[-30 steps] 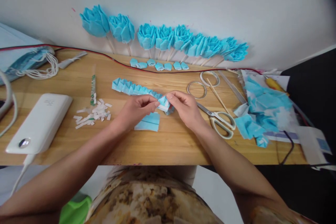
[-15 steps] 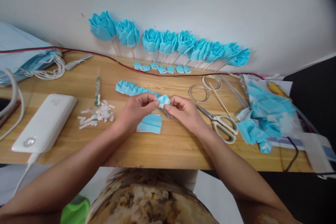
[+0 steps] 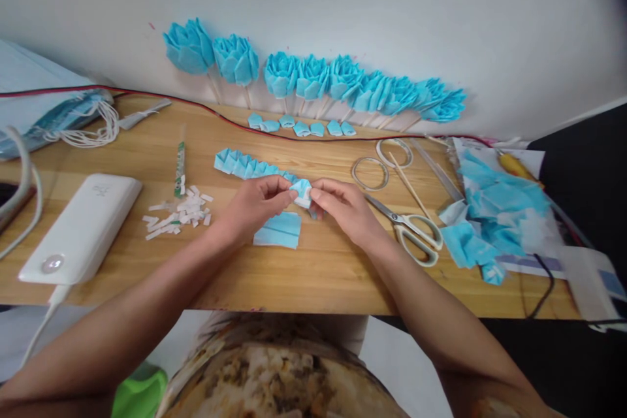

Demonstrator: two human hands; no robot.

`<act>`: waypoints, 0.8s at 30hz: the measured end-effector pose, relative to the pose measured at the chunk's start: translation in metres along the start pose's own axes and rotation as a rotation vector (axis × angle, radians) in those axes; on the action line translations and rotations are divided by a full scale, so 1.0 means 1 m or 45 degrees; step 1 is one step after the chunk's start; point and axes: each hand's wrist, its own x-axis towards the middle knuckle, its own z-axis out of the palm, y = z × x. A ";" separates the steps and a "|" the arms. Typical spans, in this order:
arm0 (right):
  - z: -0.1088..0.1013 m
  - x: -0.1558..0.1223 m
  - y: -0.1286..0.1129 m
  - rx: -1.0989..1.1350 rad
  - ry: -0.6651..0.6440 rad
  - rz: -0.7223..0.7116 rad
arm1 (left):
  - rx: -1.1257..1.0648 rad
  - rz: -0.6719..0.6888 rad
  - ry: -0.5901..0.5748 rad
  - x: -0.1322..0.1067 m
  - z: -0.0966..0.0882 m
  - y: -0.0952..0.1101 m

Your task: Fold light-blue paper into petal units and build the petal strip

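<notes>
Between my two hands, above the middle of the table, is a small folded blue petal [image 3: 301, 192] with a white underside. My left hand [image 3: 262, 204] pinches its left edge between thumb and fingers. On its right edge, my right hand [image 3: 340, 204] closes thumb and fingertips. Just below lies a flat stack of blue squares [image 3: 277, 230]. Behind my hands a row of folded blue petals [image 3: 245, 163] overlaps in a line, its right end hidden by my fingers. To the left is a heap of short white strips [image 3: 183, 212].
Blue flowers on sticks [image 3: 313, 77] lean against the wall, with small folded pieces [image 3: 302, 128] before them. Scissors [image 3: 411, 225], tape rolls [image 3: 371, 174] and a stick lie right, beside crumpled blue sheets [image 3: 504, 199]. A white power bank [image 3: 83, 228] and green-labelled tube [image 3: 179, 168] are left.
The petal has turned slightly between my fingers and shows more of its white lower part. My right fingers have shifted a little on its edge. The whole view has moved slightly.
</notes>
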 end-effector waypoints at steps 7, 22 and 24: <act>0.002 0.001 0.005 0.002 0.107 -0.046 | 0.086 -0.037 -0.021 0.000 0.001 0.001; 0.001 0.001 0.007 0.106 0.119 -0.048 | -0.010 0.007 0.040 0.001 0.002 -0.003; 0.001 0.001 0.006 0.096 0.050 -0.021 | -0.053 0.009 0.090 0.001 0.001 -0.003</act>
